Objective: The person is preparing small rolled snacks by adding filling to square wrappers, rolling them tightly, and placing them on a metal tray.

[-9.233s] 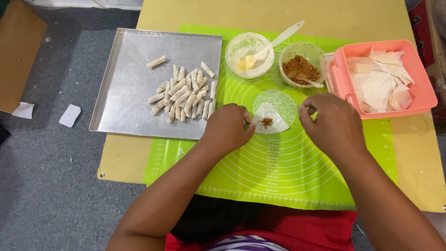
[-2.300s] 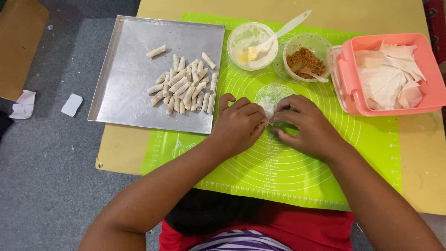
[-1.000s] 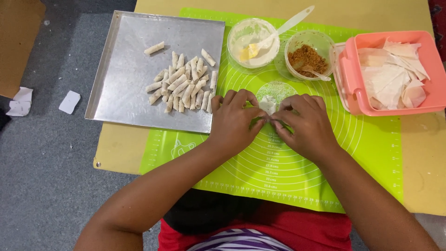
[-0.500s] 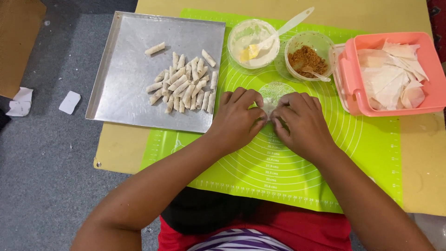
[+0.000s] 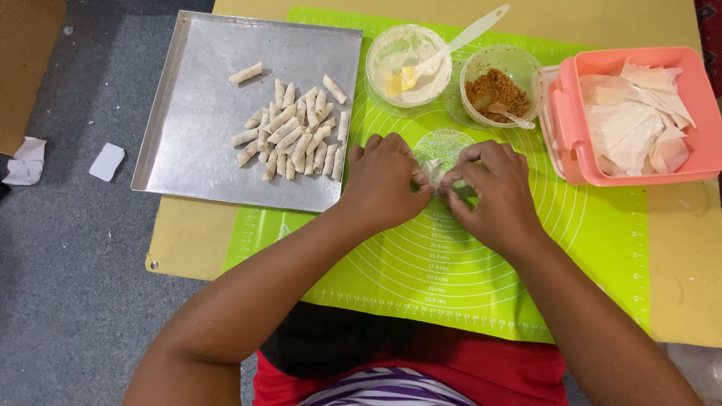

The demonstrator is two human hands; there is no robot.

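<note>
My left hand [image 5: 383, 180] and my right hand [image 5: 489, 188] meet over the green silicone mat [image 5: 587, 233], fingertips pinched together on a small pale pastry wrapper [image 5: 432, 173] that is mostly hidden between them. Just beyond the hands stand a clear bowl of brown crumbly filling [image 5: 496, 94] with a small spoon in it and a bowl of pale paste [image 5: 406, 64] holding a white brush. A metal tray [image 5: 195, 143] to the left carries several small rolled pastries [image 5: 297, 131]. A pink tub [image 5: 571, 143] at the right holds cut wrapper sheets [image 5: 632, 128].
The mat lies on a low yellow-brown table [image 5: 184, 240] over grey carpet [image 5: 68, 286]. Scraps of white paper [image 5: 105, 162] lie on the floor at the left, beside a brown board [image 5: 26, 68].
Earlier the hands were apart, with filling showing on the flat wrapper. They have since closed together over it and folded it into a small bundle.
</note>
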